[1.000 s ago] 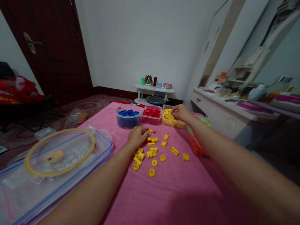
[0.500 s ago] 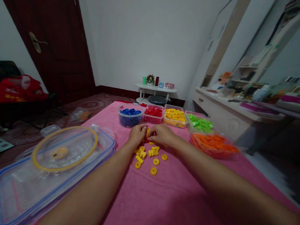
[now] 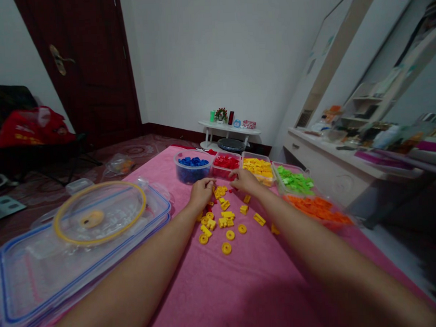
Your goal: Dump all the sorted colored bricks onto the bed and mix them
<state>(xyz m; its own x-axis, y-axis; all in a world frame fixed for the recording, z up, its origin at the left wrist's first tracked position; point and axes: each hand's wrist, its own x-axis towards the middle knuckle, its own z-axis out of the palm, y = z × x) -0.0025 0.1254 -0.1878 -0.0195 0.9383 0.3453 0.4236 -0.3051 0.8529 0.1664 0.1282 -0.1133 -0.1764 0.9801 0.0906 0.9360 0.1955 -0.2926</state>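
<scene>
On the pink cloth, my left hand [image 3: 201, 194] is closed beside the pile of loose yellow toy pieces [image 3: 220, 191]; what its curled fingers hold is hidden. Farther right, my right hand [image 3: 246, 181] reaches to the front of the clear box of red pieces [image 3: 225, 173]. Its thumb and fingers are bent together, and anything between them is too small to make out. Nearer me lie several yellow wheel-shaped pieces [image 3: 226, 248] and yellow blocks [image 3: 226, 222]. A few small red bits show among the yellow pile.
Behind my hands stand a round tub of blue pieces [image 3: 192, 173] and a box of yellow pieces [image 3: 257, 169]. Boxes of green pieces [image 3: 294, 179] and orange pieces [image 3: 316, 210] curve along the right. At left lie stacked clear lids [image 3: 31, 268] and a yellow-rimmed round lid [image 3: 98, 238].
My right hand has moved away from my left, up and to the right toward the red box, uncovering yellow pieces. My left hand has stayed by the pile. The view has shifted slightly.
</scene>
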